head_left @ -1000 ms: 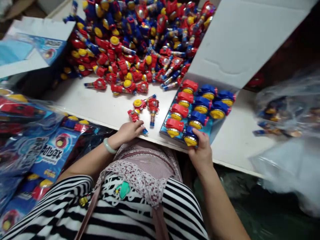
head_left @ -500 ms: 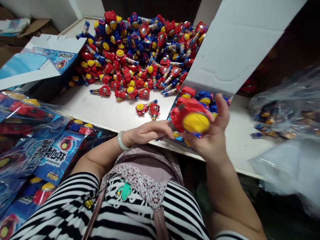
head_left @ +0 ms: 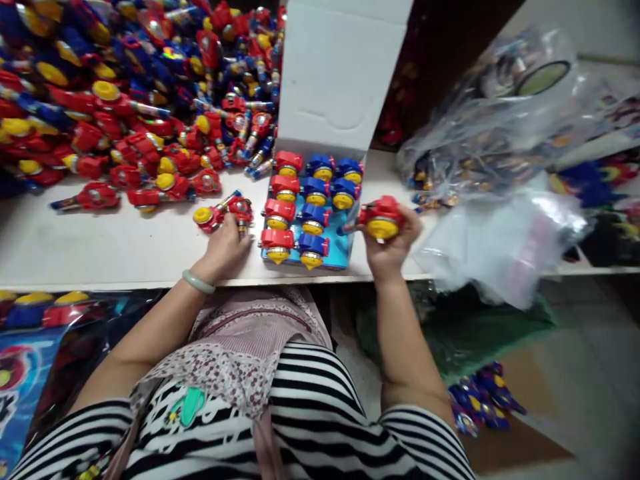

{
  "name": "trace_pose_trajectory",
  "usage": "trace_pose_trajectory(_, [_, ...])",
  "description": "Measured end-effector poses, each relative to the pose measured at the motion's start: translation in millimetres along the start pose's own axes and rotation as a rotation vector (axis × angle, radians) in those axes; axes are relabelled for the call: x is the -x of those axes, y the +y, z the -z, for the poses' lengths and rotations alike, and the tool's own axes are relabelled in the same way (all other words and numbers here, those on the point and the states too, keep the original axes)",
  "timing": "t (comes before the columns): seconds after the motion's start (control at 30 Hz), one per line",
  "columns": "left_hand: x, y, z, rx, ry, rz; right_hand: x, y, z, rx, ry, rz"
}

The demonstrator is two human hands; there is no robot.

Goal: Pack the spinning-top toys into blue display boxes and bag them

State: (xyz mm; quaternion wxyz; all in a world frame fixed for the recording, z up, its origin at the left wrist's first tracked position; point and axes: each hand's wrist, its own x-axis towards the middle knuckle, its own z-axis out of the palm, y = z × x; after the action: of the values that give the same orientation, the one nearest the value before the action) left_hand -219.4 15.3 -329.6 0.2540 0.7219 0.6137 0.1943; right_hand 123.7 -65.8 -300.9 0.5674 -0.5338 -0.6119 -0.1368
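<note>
My right hand (head_left: pixel 393 250) grips a red plastic toy with a yellow disc (head_left: pixel 383 219), just right of the open display box (head_left: pixel 341 257). A tube on that toy points left over the box's edge. In the box, red toys (head_left: pixel 279 212) fill the left column, and blue toys (head_left: pixel 314 217) stand in the other columns. The right column's near part shows bare blue card. Left of the box, my left hand (head_left: pixel 225 250) has its fingers closed around a red toy (head_left: pixel 243 209), partly hidden. Another red toy with a yellow disc (head_left: pixel 206 217) lies against it.
A large heap of red and blue toys (head_left: pixel 135 113) covers the table's back left. The box's white lid (head_left: pixel 345 73) stands up behind it. Clear plastic bags (head_left: pixel 480 153) lie to the right. Packaged toys (head_left: pixel 30 380) are below the table's front edge at left.
My right hand has carried the red toy down to the box's right side. My left hand has left that toy and reached the loose toys on the table. The view has shifted right.
</note>
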Motion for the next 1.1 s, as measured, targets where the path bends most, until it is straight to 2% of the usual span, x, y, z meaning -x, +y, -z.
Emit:
trace_pose_trajectory(0.1, [0.8, -8.9, 6.6, 0.337, 0.064, 0.054, 17.9, 15.5, -13.3, -0.012, -0.109, -0.002])
trace_pose_trajectory(0.2, [4.6, -11.0, 23.9, 0.73, 0.065, 0.107, 21.4, 23.6, -11.4, -0.122, -0.218, -0.017])
trace_pose_trajectory(0.37, [14.0, 12.4, 43.6, 1.132, 0.01, 0.054, 17.5, 25.8, -11.0, -0.164, -0.465, -0.054])
trace_pose_trajectory(0.43, [16.2, 24.8, 49.7, 1.221, -0.035, 0.038, 11.8, 18.1, -6.4, -0.088, -0.588, -0.058])
trace_pose_trajectory(0.5, [18.2, 39.5, 56.6, 1.274, -0.126, -0.005, -0.2, 1.6, 4.5, 0.015, -0.63, -0.055])
trace_pose_trajectory(0.57, [20.4, 59.5, 62.1, 1.297, -0.281, -0.088, -17.6, -23.9, 16.3, 0.013, -0.575, -0.073])
trace_pose_trajectory(0.67, [22.8, 99.1, 59.6, 1.264, -0.524, -0.273, -42.1, -71.2, 19.7, -0.268, -0.5, -0.16])
trace_pose_trajectory(0.73, [23.8, 124.9, 49.9, 1.205, -0.568, -0.412, -50.2, -98.7, 9.6, -0.446, -0.454, -0.213])
trace_pose_trajectory(0.8, [25.0, 143.4, 38.4, 1.119, -0.492, -0.541, -50.6, -114.7, -4.0, -0.507, -0.352, -0.251])
trace_pose_trajectory(0.9, [27.0, 153.9, 26.6, 0.942, -0.349, -0.675, -43.8, -116.2, -16.2, -0.488, -0.25, -0.311])
trace_pose_trajectory(0.93, [27.6, 154.2, 24.9, 0.893, -0.353, -0.697, -41.6, -113.4, -16.7, -0.485, -0.251, -0.33])
trace_pose_trajectory(1.07, [28.1, 153.1, 28.4, 0.756, -0.515, -0.725, -39.8, -101.3, -5.0, -0.488, -0.247, -0.348])
trace_pose_trajectory(1.1, [27.0, 152.5, 31.2, 0.706, -0.507, -0.749, -40.4, -97.6, 1.0, -0.47, -0.219, -0.331])
